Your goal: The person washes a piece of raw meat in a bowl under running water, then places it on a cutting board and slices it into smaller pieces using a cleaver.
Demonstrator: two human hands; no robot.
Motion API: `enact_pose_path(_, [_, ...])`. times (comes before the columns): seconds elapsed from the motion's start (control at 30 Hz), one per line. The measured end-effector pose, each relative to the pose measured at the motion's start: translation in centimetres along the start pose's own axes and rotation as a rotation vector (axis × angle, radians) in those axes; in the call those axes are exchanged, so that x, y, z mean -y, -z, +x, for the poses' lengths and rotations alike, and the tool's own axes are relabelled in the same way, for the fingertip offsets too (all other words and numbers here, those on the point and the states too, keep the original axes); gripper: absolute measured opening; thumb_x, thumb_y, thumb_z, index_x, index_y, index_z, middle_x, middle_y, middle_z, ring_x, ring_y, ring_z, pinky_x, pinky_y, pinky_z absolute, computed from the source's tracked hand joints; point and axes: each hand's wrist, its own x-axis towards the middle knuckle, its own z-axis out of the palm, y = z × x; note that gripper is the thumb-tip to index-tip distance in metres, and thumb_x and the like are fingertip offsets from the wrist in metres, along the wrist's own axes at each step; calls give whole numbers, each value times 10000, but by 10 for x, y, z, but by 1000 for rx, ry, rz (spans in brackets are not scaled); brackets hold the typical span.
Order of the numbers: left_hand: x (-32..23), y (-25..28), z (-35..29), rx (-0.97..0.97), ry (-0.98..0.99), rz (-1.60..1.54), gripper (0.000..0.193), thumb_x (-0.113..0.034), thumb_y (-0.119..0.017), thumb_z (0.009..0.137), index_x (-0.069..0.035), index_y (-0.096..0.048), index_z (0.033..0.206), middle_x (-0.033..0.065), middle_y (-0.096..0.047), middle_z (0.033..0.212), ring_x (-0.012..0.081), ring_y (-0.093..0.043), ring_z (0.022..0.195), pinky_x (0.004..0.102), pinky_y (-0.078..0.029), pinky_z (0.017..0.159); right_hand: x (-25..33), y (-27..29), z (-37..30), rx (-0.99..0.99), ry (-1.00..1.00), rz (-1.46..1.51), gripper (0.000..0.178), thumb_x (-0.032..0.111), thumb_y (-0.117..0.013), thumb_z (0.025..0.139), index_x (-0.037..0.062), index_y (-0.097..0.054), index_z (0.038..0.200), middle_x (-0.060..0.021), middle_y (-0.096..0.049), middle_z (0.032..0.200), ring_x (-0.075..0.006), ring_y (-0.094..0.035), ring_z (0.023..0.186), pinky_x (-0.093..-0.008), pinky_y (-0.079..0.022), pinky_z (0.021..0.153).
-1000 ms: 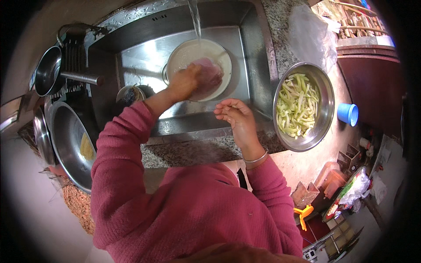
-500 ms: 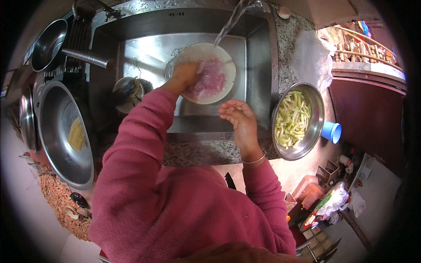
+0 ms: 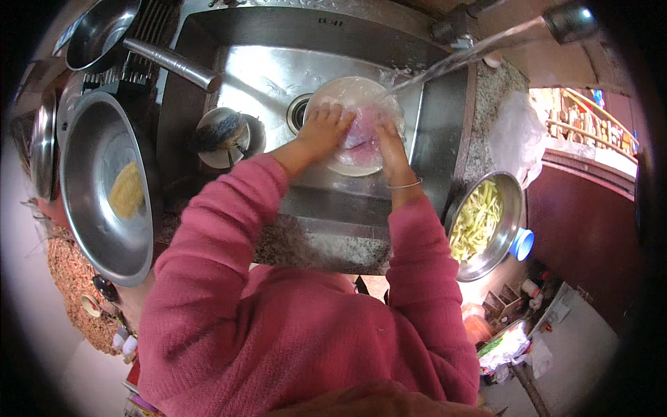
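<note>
A round pale bowl (image 3: 342, 165) with water and a piece of pink meat (image 3: 360, 130) stands in the steel sink (image 3: 260, 62). My left hand (image 3: 322, 133) lies over the bowl's left part, fingers spread and stretched toward the meat. At the right side of the bowl is my right hand (image 3: 393, 147), fingers stretched out beside the meat, a bangle on its wrist. The meat lies between the hands; the undersides of both hands are hidden. A stream of water (image 3: 458, 64) runs from the black tap (image 3: 570, 22) into the bowl.
Left of the bowl are the drain (image 3: 298, 112) and a small pot (image 3: 221, 160) with a dark scrubber (image 3: 219, 133). A steel basin (image 3: 104, 236) and a pan (image 3: 97, 42) stand further left. On the right are a bowl of cut green vegetables (image 3: 478, 222), a blue cup (image 3: 521, 244) and a plastic bag (image 3: 517, 139).
My right hand has moved from in front of the bowl to its right side. My left hand has shifted to the left part. The bowl has slid right, uncovering the drain; the view has shifted.
</note>
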Motion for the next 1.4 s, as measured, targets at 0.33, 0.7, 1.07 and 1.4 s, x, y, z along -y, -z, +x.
enact_pose_path(0.33, [3, 13, 18, 18, 41, -90, 472, -280, -591, 659, -89, -449, 1067, 110, -510, 1009, 279, -488, 935, 393, -374, 784, 115, 52, -6, -182, 466, -657, 246, 170, -480, 767, 36, -558, 958, -118, -593, 851, -210, -552, 804, -313, -415, 721])
enact_pose_path(0.7, [22, 32, 1, -158, 235, -549, 274, -208, -534, 700, -76, -545, 940, 176, -573, 761, 334, -555, 720, 380, -448, 637, 204, 42, 19, -67, 727, -328, 182, 110, -505, 771, -33, -593, 842, -80, -613, 774, -118, -565, 733, -204, -413, 700])
enact_pose_path(1.07, [-6, -17, 53, 122, 329, -670, 676, -320, -640, 622, -66, -350, 1177, 185, -438, 1132, 317, -434, 1039, 391, -360, 854, -40, 2, 15, -388, 372, -621, 454, 264, -469, 795, -77, -424, 1091, -236, -327, 1197, -378, -271, 1121, -411, -226, 941])
enact_pose_path(1.4, [-14, 45, 39, -114, 203, -1198, 472, -331, -654, 617, -48, -546, 978, 144, -556, 960, 243, -530, 884, 318, -397, 778, 33, 1, -36, -217, -167, 271, 406, 223, -429, 794, 134, -362, 1184, -22, -431, 1109, -135, -409, 1015, -396, -374, 740])
